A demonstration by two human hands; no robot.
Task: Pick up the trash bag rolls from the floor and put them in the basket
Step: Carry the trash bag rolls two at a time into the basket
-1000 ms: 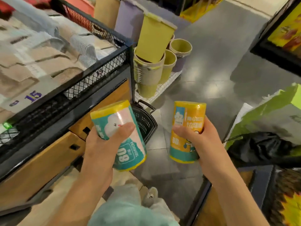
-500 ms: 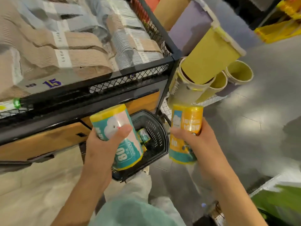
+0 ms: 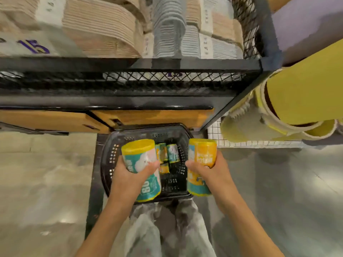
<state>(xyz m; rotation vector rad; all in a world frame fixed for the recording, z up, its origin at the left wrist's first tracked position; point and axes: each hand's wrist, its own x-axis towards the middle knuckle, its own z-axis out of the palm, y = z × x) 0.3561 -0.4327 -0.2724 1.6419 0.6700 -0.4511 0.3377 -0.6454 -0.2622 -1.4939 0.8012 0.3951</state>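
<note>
A black plastic basket (image 3: 108, 162) stands on the floor right below me, against the foot of a shelf. My left hand (image 3: 130, 177) grips a teal and yellow trash bag roll (image 3: 138, 154) over the basket's left side. My right hand (image 3: 209, 173) grips a yellow and teal trash bag roll (image 3: 203, 153) over the basket's right rim. Both rolls are held upright, above the basket. A few smaller rolls (image 3: 168, 153) lie inside the basket between my hands.
A black mesh shelf (image 3: 148, 78) with stacked beige and grey hangers rises just behind the basket, wooden panels (image 3: 152, 116) under it. Yellow bins (image 3: 289, 106) lean on a white wire rack (image 3: 241, 142) at the right. My legs (image 3: 167, 229) stand in front of the basket.
My view has swung left and down, so the basket now lies directly under both hands. Both rolls have come over the basket, still held.
</note>
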